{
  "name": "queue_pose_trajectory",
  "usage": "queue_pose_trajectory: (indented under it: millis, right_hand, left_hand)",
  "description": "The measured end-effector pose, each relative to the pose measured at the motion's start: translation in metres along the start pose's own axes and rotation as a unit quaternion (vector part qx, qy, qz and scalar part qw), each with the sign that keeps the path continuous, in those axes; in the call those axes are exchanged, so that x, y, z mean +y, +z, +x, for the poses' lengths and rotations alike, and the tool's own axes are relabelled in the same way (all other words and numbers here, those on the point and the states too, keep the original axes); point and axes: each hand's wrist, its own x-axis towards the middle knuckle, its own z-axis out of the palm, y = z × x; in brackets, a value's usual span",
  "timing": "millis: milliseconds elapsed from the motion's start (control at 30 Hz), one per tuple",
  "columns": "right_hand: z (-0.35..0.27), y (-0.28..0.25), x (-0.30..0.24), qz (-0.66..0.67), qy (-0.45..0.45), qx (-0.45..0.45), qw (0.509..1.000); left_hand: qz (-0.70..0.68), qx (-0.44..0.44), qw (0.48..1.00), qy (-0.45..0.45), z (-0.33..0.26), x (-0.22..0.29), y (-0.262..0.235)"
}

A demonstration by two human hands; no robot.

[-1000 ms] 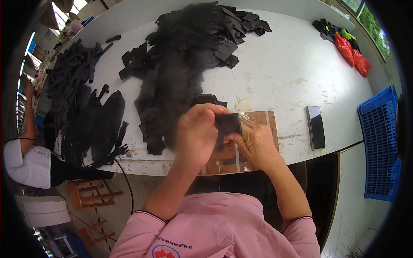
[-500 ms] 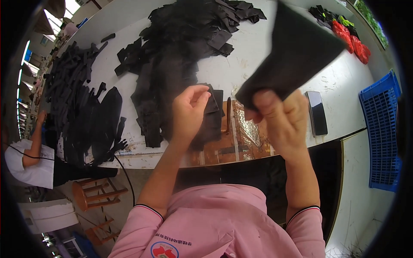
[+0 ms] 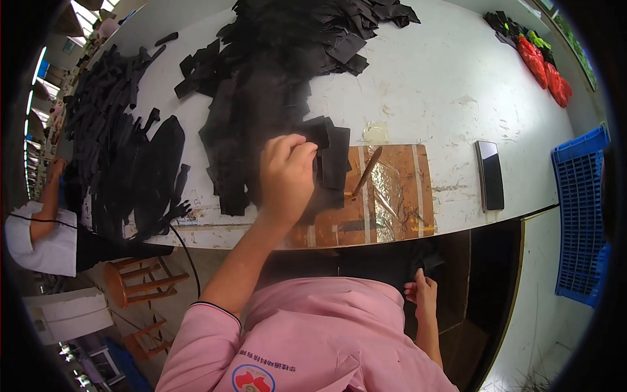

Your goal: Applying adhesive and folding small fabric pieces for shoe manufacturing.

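My left hand (image 3: 287, 173) is closed, thumb and fingers pinching the edge of a black fabric piece (image 3: 318, 132) at the near end of a long heap. Other cut black pieces (image 3: 337, 157) lie beside its fingertips. Below the table's front edge, on the right, is my right hand (image 3: 423, 292), with its fingers loosely apart and nothing visible in them. Dark fabric (image 3: 426, 251) shows just beyond its fingertips, in the shadowed space under the table. A brown cardboard sheet (image 3: 408, 186) taped to the table carries a slim brown stick-like tool (image 3: 369, 170).
The heap of black pieces (image 3: 261, 65) runs to the table's far side. Black strips (image 3: 111, 124) lie at left. A phone (image 3: 490, 175), red bags (image 3: 542, 68) and a blue crate (image 3: 580, 219) are at right. A person (image 3: 42, 238) works at far left by wooden stools (image 3: 140, 281).
My right hand has gone from above the table down below its front edge, and the black fabric piece it held is out of it. My left hand stays at the heap, closed on fabric.
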Motion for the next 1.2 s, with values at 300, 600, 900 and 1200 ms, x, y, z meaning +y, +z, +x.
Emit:
queue_pose_trajectory:
  millis: [300,600,900,1200]
  right_hand:
    - [-0.08,0.11,-0.135,0.31,0.056,-0.641,0.699]
    - [-0.099,0.14,-0.147,0.345,-0.006,-0.491,0.8]
    - [-0.101,0.145,-0.144,0.353,-0.07,-0.432,0.827]
    - [-0.095,0.15,-0.138,0.333,-0.095,-0.404,0.847]
  left_hand:
    - [-0.132,-0.153,0.961,0.188,-0.017,0.04,-0.095]
    - [-0.331,-0.009,0.935,-0.128,-0.064,0.042,-0.088]
    - [-0.544,-0.109,0.733,-0.393,-0.058,0.057,-0.088]
    - [-0.424,-0.13,0.833,-0.33,-0.059,0.06,-0.093]
